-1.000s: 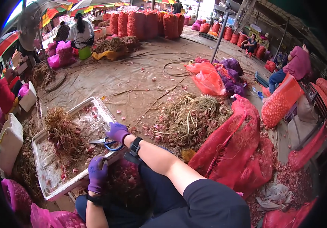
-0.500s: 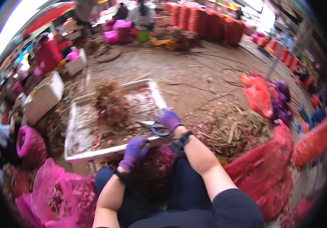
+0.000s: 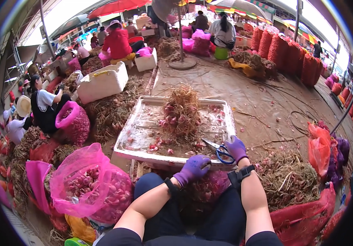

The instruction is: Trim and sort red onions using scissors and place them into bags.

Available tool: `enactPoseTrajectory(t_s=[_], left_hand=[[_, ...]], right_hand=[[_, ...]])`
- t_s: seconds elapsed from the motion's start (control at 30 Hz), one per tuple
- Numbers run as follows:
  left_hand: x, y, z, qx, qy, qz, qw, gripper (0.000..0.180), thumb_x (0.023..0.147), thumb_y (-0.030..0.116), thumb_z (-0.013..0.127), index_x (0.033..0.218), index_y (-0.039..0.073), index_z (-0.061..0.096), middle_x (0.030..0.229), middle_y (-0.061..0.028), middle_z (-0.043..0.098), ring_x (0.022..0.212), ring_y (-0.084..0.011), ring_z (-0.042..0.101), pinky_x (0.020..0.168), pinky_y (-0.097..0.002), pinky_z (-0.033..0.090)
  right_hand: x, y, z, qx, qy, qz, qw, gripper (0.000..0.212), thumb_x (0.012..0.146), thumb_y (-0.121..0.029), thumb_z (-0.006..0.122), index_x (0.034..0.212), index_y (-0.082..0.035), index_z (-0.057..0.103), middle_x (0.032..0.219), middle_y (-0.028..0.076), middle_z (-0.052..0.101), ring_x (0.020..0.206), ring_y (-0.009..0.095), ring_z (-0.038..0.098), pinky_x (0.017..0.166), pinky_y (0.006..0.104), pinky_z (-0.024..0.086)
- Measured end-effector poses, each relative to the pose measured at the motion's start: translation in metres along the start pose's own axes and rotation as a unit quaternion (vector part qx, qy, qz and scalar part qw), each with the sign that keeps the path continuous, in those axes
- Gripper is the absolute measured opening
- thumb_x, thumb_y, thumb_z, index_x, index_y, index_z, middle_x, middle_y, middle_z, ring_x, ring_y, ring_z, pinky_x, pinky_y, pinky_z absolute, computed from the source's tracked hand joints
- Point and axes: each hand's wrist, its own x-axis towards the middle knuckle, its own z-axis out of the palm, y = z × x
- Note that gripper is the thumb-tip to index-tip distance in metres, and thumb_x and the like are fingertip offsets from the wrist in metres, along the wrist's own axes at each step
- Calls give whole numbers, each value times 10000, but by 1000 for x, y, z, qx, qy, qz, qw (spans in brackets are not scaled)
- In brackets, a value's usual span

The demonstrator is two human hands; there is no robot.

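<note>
While the seated worker leans over a white foam tray (image 3: 140,123) at twelve o'clock from the knees, I can see both purple-gloved hands at its near side, set apart from one another. The left hand (image 3: 193,167), its fingers curled in, sits at the near rim, toward five o'clock of the tray; I cannot tell whether it grips anything. The right hand (image 3: 236,148) is at the four o'clock corner, right beside the blue handles of the scissors (image 3: 215,145), though whether its fingers are clamped on them I cannot tell. The blades point in toward ten o'clock. Near the tray's middle, a little toward twelve, stands a bundle of red bulbs with dry stems (image 3: 182,112), loose skins and soil strewn around it. At the worker's ten o'clock slumps a pink mesh bag (image 3: 73,201) full of bulbs; at two o'clock lies a heap of straw-coloured stems (image 3: 289,178), with a red mesh bag (image 3: 303,213) just below it. Farther off, a white foam box (image 3: 107,87) rests at eleven o'clock and tall red sacks (image 3: 281,53) line up at one.
</note>
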Motion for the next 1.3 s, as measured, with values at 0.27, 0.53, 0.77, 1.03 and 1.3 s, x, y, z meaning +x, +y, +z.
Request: enactPoseTrajectory(t_s=[0.27,0.53,0.77,1.03,1.3], left_hand=[[1,-3,1,9,-11,-4,1000,154,787,163,581,887,46,565,880,-138,576,874,-333,552,761,-410,447],[-4,-5,4,11,-15,-9,1000,160,790,185,560,867,44,561,847,-138,559,868,-329,551,755,-419,442],[-4,-3,5,18,3,-8,1000,166,783,206,555,855,57,563,862,-132,567,866,-327,551,752,-425,445],[-2,-3,2,20,-17,-21,999,161,786,189,560,870,52,556,865,-138,561,873,-332,550,756,-420,449],[-5,-8,7,3,-1,-12,1000,142,779,185,570,838,58,549,841,-131,556,868,-328,549,747,-414,444]], right_hand=[[0,0,-1,-4,24,-5,1000,470,781,-403,572,1089,-48,561,1023,251,601,968,388,578,833,443,451],[-7,-6,-1,-14,29,-19,999,453,792,-383,565,1064,-20,567,1055,239,592,989,391,563,843,435,443],[-8,-8,-4,-28,21,-14,999,455,790,-376,579,1060,-10,559,1076,241,581,1009,391,553,850,436,437],[-1,2,2,-29,36,-30,998,436,780,-373,575,1024,-12,569,1021,247,596,974,400,561,827,446,441],[-3,1,1,-18,38,-41,998,428,782,-365,581,1041,-24,566,998,254,602,949,408,569,816,439,447]])
